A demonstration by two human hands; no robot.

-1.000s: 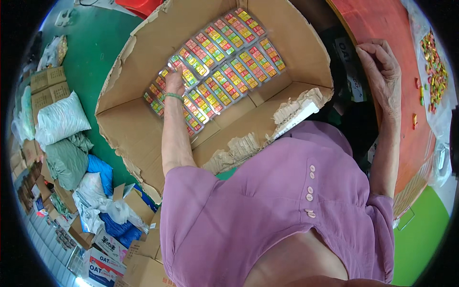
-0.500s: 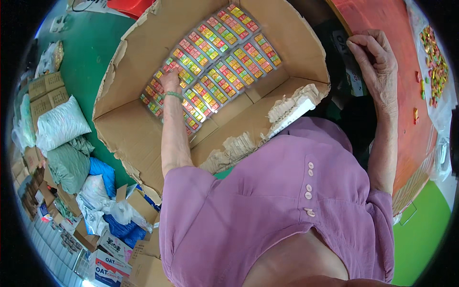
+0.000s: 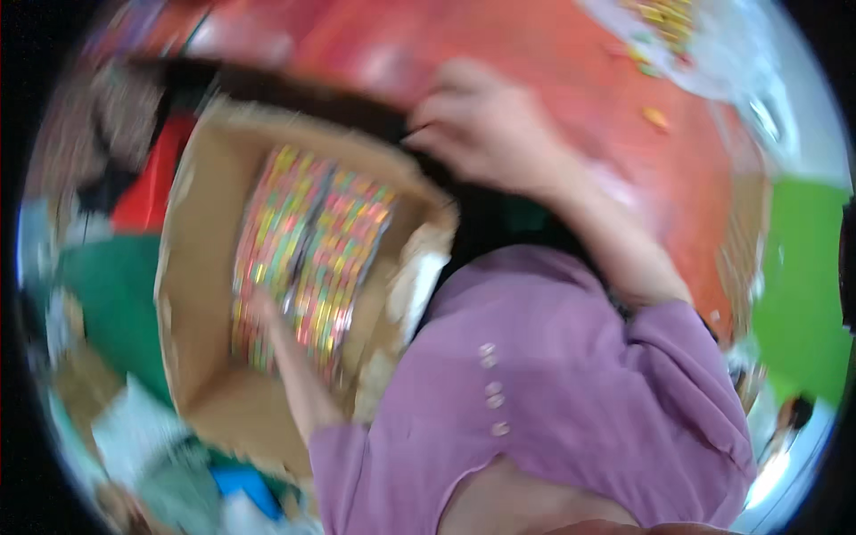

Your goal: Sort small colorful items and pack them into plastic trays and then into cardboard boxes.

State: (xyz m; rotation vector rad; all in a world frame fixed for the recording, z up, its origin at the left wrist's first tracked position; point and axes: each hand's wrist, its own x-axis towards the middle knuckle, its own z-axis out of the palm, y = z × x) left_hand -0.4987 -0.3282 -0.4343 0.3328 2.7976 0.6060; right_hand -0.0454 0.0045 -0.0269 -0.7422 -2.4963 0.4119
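Note:
A torn-edged cardboard box (image 3: 209,267) stands at left centre. Inside lie clear trays of small foil-wrapped pieces (image 3: 343,236) in red, yellow and green rows. My left hand (image 3: 261,308) reaches down into the box and rests on or just above the near left part of these rows; its fingers are smeared by motion. My right hand (image 3: 481,120) is at the edge of the red table (image 3: 357,53), beyond the box's right corner. Its fingers are curled together, and blur hides whatever may be between them.
At the table's far right, more wrapped pieces (image 3: 664,20) lie on a clear plastic sheet (image 3: 740,80); a few are loose nearby. A red object (image 3: 156,183) stands beyond the box. Bags, including a blue one (image 3: 245,489), lie on the left over a green floor (image 3: 116,276).
The view has swung right, so the box appears farther left and turned, and more of the red table shows. My left hand stays in the box; my right hand stays by the table edge.

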